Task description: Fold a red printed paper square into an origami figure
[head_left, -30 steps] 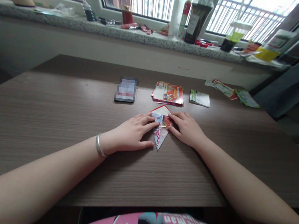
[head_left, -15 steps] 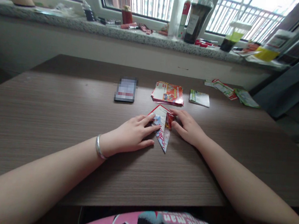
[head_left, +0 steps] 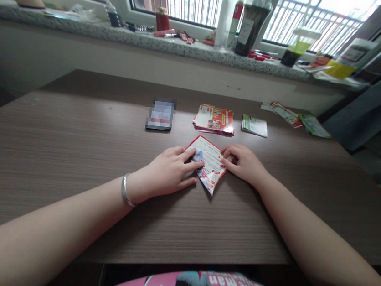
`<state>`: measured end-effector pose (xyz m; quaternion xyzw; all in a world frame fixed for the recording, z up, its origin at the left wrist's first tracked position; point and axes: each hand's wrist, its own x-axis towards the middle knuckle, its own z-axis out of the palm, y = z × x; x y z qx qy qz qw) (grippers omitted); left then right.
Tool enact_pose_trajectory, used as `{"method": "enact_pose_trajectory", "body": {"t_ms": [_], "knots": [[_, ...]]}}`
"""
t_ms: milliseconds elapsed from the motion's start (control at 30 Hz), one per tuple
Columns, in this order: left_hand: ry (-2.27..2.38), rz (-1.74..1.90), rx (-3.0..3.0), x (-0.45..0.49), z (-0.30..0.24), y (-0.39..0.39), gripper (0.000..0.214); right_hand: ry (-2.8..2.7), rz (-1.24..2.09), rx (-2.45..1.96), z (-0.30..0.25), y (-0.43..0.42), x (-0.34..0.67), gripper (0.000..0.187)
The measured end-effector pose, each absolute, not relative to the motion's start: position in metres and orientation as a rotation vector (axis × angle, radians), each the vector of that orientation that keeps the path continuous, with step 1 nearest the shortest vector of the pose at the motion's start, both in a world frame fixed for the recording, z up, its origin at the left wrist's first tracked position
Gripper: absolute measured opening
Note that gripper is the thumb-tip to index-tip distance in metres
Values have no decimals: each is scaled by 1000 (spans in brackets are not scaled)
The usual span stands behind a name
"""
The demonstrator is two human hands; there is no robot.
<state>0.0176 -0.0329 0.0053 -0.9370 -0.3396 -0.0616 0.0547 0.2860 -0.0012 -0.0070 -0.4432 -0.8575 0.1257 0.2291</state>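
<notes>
A printed paper sheet (head_left: 210,159) with a red border lies on the table, its left edge folded inward and its point toward me. My left hand (head_left: 177,169) rests flat with fingers spread, two fingertips on the blue folded flap. A silver bangle circles that wrist. My right hand (head_left: 241,161) pinches the sheet's right edge between thumb and fingers, and this side is opened outward. Part of the sheet's left side is hidden under my left fingers.
Beyond the sheet lie a blurred phone (head_left: 160,115), a stack of red printed leaflets (head_left: 214,119) and a small stack of cards (head_left: 254,126). More leaflets (head_left: 286,115) lie at the back right. Bottles and cups line the granite windowsill (head_left: 194,50).
The sheet's right flap, folded inward before, is now opened out to the right. My right hand has moved slightly right with that edge. My left hand has stayed in place.
</notes>
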Motion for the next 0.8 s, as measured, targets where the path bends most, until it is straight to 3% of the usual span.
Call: {"method": "enact_pose_trajectory", "body": {"t_ms": [100, 267, 467, 800], "knots": [[-1062, -217, -2834, 18, 4, -32, 49, -2441, 296, -1144, -6, -3, 286, 12], [-1148, -256, -2800, 17, 1, -27, 50, -2584, 202, -1152, 0, -9, 282, 47], [-1317, -304, -2840, 16, -3, -18, 58, -2649, 159, -1196, -2, -16, 280, 71], [-1440, -506, -2941, 14, -2, -12, 59, -2696, 8, -1358, 3, -26, 268, 68]]}}
